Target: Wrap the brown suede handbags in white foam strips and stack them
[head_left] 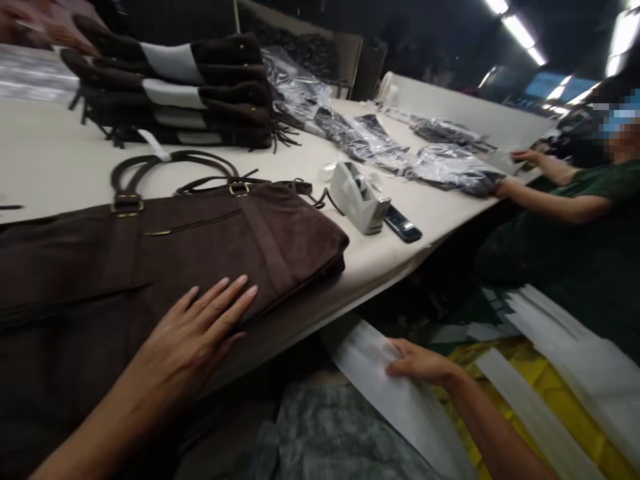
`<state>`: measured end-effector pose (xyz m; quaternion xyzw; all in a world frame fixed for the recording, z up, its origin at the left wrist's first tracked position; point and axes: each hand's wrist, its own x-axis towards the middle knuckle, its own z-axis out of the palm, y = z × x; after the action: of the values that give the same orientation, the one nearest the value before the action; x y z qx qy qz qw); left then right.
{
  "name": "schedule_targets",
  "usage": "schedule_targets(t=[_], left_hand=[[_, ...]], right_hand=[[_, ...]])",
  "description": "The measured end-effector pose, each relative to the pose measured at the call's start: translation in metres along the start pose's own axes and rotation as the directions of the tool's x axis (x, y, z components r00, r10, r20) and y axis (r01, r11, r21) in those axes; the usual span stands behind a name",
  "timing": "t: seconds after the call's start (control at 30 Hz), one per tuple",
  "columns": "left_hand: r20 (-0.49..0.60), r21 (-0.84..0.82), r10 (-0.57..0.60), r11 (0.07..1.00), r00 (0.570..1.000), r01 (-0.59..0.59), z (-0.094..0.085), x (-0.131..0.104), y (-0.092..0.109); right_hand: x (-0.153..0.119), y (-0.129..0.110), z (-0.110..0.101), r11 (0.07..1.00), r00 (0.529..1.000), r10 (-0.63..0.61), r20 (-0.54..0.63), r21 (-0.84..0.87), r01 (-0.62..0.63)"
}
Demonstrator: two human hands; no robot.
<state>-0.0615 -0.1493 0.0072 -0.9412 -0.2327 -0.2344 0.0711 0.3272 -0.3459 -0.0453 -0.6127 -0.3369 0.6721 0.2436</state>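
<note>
A dark brown handbag lies flat on the white table, its two looped handles stretched toward the far side. Across the bag's near side rests my left hand, fingers stretched out and palm down. Below the table edge, my right hand pinches a long white paper strip between thumb and fingers. The strip hangs in front of my lap, apart from the bag. A white tag is looped round the bag's handles.
A grey tape dispenser and a phone stand near the table edge. Behind are stacked brown bags with white bands and plastic-wrapped items. At right a co-worker handles one. More white strips lie on yellow material.
</note>
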Motion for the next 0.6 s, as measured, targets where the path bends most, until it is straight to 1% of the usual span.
schedule_targets(t=[0.03, 0.1, 0.2, 0.3, 0.37, 0.47, 0.53, 0.6], left_hand=[[0.024, 0.002, 0.005, 1.000, 1.000, -0.005, -0.004, 0.001, 0.001], [0.038, -0.011, -0.003, 1.000, 0.999, 0.003, -0.013, 0.006, 0.004], [0.009, 0.019, -0.033, 0.999, 0.999, 0.033, -0.023, 0.013, 0.011], [0.008, 0.098, -0.014, 0.995, 1.000, 0.013, -0.021, 0.015, 0.021], [0.057, 0.160, 0.013, 0.987, 0.998, -0.022, -0.014, 0.015, 0.025], [0.184, 0.274, -0.011, 0.961, 0.983, -0.041, -0.004, 0.015, 0.030], [0.277, 0.324, -0.033, 0.944, 0.960, -0.061, -0.003, 0.016, 0.032], [0.356, 0.342, -0.043, 0.936, 0.933, -0.088, -0.005, 0.019, 0.036]], right_hand=[[0.000, 0.000, 0.000, 1.000, 0.999, -0.002, 0.044, -0.009, 0.002], [-0.001, 0.000, -0.001, 1.000, 0.993, -0.015, 0.120, -0.023, 0.018], [-0.004, -0.001, 0.002, 0.998, 0.979, -0.046, 0.197, -0.038, 0.055], [-0.003, -0.005, 0.007, 0.996, 0.966, -0.063, 0.250, -0.051, 0.078], [-0.003, -0.009, 0.009, 0.992, 0.947, -0.082, 0.311, -0.064, 0.107], [-0.008, -0.016, 0.009, 0.980, 0.910, -0.131, 0.394, -0.086, 0.178], [-0.014, -0.018, 0.006, 0.979, 0.881, -0.147, 0.449, -0.063, 0.195], [-0.022, -0.016, 0.001, 0.985, 0.852, -0.135, 0.506, -0.026, 0.172]])
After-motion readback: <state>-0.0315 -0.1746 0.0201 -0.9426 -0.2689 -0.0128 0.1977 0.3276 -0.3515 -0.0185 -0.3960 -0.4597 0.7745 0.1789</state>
